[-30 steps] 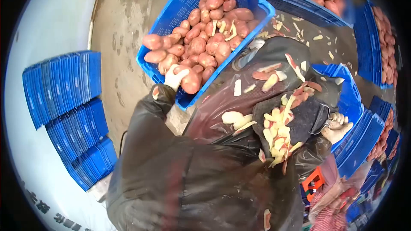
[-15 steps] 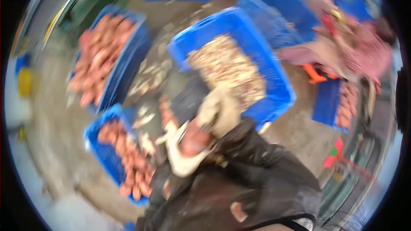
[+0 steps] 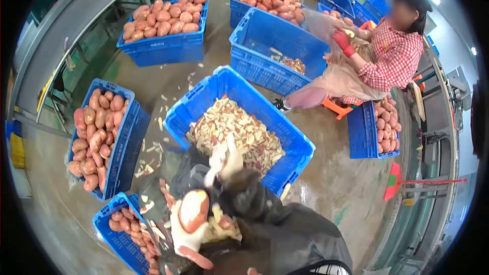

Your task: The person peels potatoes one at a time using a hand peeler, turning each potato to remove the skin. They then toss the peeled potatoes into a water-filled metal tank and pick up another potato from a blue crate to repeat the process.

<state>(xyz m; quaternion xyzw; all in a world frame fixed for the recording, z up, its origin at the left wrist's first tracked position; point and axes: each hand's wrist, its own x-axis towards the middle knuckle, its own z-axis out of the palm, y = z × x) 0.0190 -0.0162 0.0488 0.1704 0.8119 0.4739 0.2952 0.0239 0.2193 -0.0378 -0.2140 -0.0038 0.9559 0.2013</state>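
My left hand point(image 3: 186, 235), in a whitish glove, is wrapped round a large, partly peeled potato point(image 3: 194, 211) close to my dark apron. Ahead of it, my gloved right hand point(image 3: 224, 162) is closed and blurred at the near side of a blue crate point(image 3: 297, 152); what it grips cannot be made out. Peelings point(image 3: 244, 135) in pale and reddish strips are heaped in that crate. Cut pale pieces point(image 3: 222, 228) lie beside my left hand, against the apron. A long reddish piece point(image 3: 195, 257) is just below that hand.
Crates of red potatoes stand at the left point(image 3: 130, 137), lower left point(image 3: 113, 234), back left point(image 3: 165, 52) and right point(image 3: 360, 131). Behind the peelings crate is another blue crate point(image 3: 260, 74). A person point(image 3: 392, 53) in a checked shirt and red gloves sits at the right. Scraps litter the wet floor.
The view has turned and sharpened. My left hand, with the potato, appears lower and further left in the picture. My right hand has moved left and away from the potato, over the crate's near side.
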